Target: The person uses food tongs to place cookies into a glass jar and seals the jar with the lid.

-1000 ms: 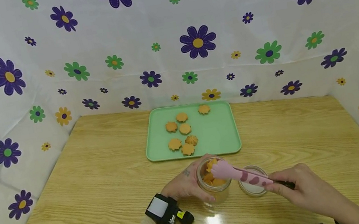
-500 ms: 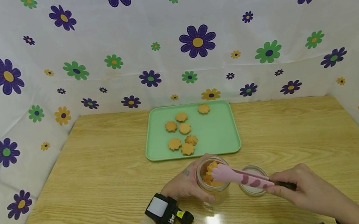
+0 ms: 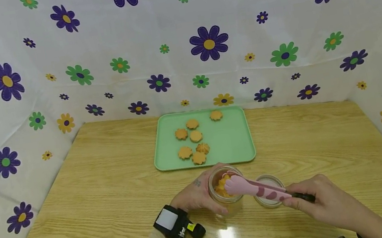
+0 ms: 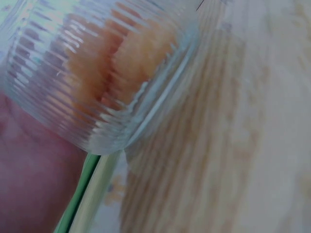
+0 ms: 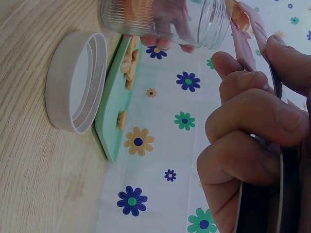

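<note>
The left hand [image 3: 201,195] grips a glass jar [image 5: 206,29] by its side, mouth upward; whether the base touches the table [image 3: 110,183] I cannot tell. The right hand [image 3: 326,199] grasps a pair of pink tongs [image 3: 269,193], their tips at the jar's mouth. In the right wrist view a cookie [image 5: 240,19] shows between the tips, though how firmly it is pinched is unclear. More cookies lie inside the jar.

The likeliest mishap, I judge, is the cookie slipping: a loose squeeze could drop it, too hard a one could crack it. The tongs could also knock the rim if drawn out sideways, and a slackening left hand could let the jar tip.

The upturned lid [image 5: 53,87] lies on the table just right of the jar, under the tongs, where a low sweep could catch it. Beyond the jar, the green tray [image 3: 232,137] has a raised edge to clear; seven cookies sit mostly on its left, leaving room on the right. Bare wood stretches either side, and the flowered cloth [image 3: 158,15] bounds the far edge.
</note>
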Demonstrator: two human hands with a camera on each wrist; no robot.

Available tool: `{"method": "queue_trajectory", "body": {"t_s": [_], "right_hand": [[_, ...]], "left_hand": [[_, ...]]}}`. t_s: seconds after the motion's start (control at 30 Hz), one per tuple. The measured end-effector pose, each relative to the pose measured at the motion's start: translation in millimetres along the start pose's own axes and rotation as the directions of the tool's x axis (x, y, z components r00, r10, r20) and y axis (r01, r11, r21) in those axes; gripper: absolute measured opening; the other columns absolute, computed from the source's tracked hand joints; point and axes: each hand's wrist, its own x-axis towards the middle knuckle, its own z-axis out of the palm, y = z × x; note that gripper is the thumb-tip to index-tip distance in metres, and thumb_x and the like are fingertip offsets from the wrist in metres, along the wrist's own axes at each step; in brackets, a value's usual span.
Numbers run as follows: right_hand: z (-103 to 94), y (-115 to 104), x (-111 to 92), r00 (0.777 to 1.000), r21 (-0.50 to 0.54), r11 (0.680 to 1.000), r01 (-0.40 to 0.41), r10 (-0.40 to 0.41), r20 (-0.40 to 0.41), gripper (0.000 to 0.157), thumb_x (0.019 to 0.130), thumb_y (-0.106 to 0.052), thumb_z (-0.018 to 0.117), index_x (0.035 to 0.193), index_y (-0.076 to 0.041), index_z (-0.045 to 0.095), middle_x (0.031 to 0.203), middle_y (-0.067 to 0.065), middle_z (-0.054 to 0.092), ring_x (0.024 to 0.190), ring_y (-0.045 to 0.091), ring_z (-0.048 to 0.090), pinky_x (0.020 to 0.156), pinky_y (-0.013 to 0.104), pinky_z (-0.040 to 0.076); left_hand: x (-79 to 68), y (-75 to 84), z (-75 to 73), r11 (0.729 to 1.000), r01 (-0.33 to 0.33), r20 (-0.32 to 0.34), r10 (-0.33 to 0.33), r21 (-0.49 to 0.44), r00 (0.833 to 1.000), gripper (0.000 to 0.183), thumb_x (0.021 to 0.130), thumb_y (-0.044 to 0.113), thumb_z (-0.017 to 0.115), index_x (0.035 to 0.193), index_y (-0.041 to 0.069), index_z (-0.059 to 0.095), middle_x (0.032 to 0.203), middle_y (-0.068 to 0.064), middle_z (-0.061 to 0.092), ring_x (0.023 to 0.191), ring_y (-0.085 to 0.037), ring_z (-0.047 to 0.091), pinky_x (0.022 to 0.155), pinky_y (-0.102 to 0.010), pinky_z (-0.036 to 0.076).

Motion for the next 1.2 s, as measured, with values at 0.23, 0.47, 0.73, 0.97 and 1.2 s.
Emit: {"method": "queue_trajectory", "body": {"t_s": [0.23,0.47,0.73,0.97,1.2], "right_hand": [[1.1,-1,0,1.0,-0.005,1.0,0.008,-0.008,-0.023,0.013,0.092,-0.012,0.067,0.09,-0.024,0.071,0.055,-0.02,0.039,0.045,-0.009,0.027,0.037,0.009,0.028],[1.5,0,0,1.0,-0.009,1.0,0.004,-0.004,-0.031,0.012,0.091,-0.012,0.067,0.092,-0.023,0.072,0.055,-0.02,0.039,0.045,-0.009,0.027,0.038,0.01,0.029],[2.7,-1,0,1.0,-0.009,1.0,-0.014,0.014,-0.021,0.01,0.092,-0.016,0.066,0.088,-0.024,0.07,0.055,-0.019,0.039,0.045,-0.008,0.029,0.038,0.01,0.029],[3.9,-2,1,0.999,-0.007,0.999,-0.038,0.038,-0.006,0.014,0.094,-0.019,0.065,0.083,-0.027,0.064,0.057,-0.018,0.039,0.046,-0.006,0.032,0.04,0.01,0.029],[4.2,-2,3,0.999,-0.035,0.999,-0.027,0.026,-0.046,0.012,0.093,-0.016,0.066,0.086,-0.026,0.065,0.057,-0.018,0.039,0.045,-0.006,0.031,0.039,0.011,0.03]], "left_hand": [[0.2,-0.1,0.3,1.0,0.004,-0.002,-0.004,-0.003,1.0,0.096,0.059,-0.019,0.081,0.14,0.015,0.043,0.133,-0.007,0.053,0.123,-0.026,0.046,0.107,-0.037,0.038],[0.4,3.3,-0.4,1.0,0.023,0.009,-0.023,-0.015,1.0,0.096,0.06,-0.022,0.077,0.142,0.012,0.04,0.134,-0.008,0.05,0.125,-0.025,0.044,0.108,-0.049,0.035],[0.1,20.0,4.4,0.999,0.015,0.009,-0.015,-0.029,1.0,0.091,0.061,-0.023,0.076,0.14,0.008,0.041,0.132,-0.009,0.053,0.124,-0.025,0.045,0.108,-0.05,0.035],[-0.2,20.3,4.1,0.999,0.01,0.019,-0.009,-0.036,1.0,0.091,0.062,-0.022,0.075,0.141,0.006,0.039,0.133,-0.01,0.051,0.124,-0.027,0.045,0.107,-0.041,0.039],[-1.8,20.2,4.0,0.999,0.051,0.003,-0.051,-0.017,0.999,0.094,0.062,-0.019,0.078,0.142,0.011,0.038,0.137,-0.009,0.051,0.127,-0.024,0.044,0.11,-0.042,0.034]]}}
